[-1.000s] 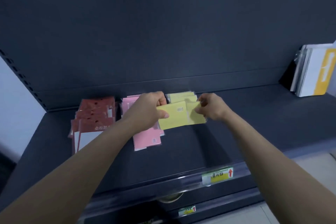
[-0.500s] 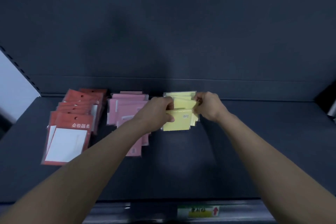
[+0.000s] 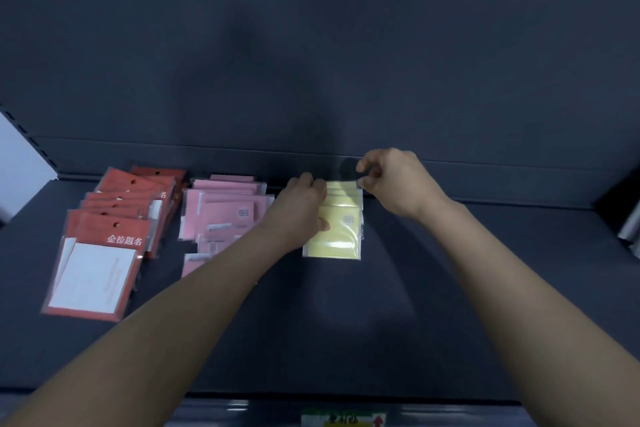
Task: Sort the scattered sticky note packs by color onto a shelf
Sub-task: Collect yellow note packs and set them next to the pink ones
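On the dark shelf (image 3: 381,322), red packs (image 3: 100,253) lie overlapped at the far left, with pink packs (image 3: 221,215) just beside them. The left hand (image 3: 301,204) comes next, its grip closed on the left edge of the yellow packs (image 3: 337,236), thumb on the top one. The pile sits near the back wall. The right hand (image 3: 398,184) hovers at the pile's back right corner with fingers curled. I cannot tell whether its grip holds anything.
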The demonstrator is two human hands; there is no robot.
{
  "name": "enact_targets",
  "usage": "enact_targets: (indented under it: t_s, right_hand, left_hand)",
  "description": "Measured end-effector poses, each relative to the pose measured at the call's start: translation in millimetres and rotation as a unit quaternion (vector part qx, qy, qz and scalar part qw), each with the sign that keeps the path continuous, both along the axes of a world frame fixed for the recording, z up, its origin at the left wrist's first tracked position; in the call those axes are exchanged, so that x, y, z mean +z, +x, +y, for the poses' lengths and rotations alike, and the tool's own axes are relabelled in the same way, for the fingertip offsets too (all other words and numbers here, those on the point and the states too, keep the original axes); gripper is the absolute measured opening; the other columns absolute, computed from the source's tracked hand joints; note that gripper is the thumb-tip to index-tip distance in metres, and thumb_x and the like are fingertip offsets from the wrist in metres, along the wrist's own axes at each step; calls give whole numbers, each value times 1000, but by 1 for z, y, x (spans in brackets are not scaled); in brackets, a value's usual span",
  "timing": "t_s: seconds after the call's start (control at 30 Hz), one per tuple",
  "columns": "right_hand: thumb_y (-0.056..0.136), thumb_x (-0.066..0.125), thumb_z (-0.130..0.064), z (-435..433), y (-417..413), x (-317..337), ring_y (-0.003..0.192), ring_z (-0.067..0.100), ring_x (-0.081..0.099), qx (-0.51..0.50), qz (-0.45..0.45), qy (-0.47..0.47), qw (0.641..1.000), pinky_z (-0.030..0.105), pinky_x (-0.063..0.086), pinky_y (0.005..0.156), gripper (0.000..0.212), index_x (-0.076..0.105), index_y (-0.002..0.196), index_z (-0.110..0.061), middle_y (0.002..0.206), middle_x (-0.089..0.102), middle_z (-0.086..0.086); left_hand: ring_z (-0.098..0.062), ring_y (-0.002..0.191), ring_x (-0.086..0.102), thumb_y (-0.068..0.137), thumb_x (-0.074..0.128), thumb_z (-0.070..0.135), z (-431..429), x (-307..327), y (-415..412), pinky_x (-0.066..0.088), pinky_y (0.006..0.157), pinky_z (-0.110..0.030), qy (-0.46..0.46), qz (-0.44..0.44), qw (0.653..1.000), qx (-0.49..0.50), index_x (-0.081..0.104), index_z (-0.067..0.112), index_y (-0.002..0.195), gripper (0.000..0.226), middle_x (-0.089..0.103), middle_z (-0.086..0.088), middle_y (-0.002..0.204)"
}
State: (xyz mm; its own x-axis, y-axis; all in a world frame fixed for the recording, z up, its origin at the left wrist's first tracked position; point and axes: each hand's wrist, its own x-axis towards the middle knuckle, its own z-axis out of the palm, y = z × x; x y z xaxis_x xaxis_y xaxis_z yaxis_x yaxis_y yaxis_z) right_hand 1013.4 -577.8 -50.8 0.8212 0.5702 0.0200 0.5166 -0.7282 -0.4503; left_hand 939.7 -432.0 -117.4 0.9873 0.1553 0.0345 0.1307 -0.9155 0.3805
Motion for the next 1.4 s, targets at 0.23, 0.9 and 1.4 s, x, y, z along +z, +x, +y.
enact_targets:
  t_s: [0.23, 0.9, 1.4]
  right_hand:
    - [94, 55, -24, 29, -21, 32, 100, 31, 61, 89, -82, -66, 990, 41, 52, 86, 28, 59, 121, -18, 109, 66, 9]
    - [96, 52, -28, 260, -337, 140, 101, 28, 57, 427, -261, 57, 864, 43, 49, 86, 26, 58, 115, -11, 110, 62, 6]
    - [95, 54, -29, 399, -615, 135, 104, 27, 56, 611, -249, 118, 742, 40, 48, 85, 26, 59, 115, -13, 111, 63, 4]
  left_hand:
    - [-27, 109, 45, 84, 65, 25, 17, 27, -36, 40, 91, -36, 24, -49, 998, 29, 53, 8, 115, 37, 51, -10, 114]
    - [-38, 85, 53, 80, 67, 13, 172, 178, -432, 47, 72, -51, 342, -159, 863, 337, 59, 5, 101, 24, 59, -15, 94]
    - [-37, 83, 55, 81, 66, 11, 220, 167, -714, 48, 70, -45, 357, -66, 756, 545, 60, 6, 100, 21, 61, -13, 91]
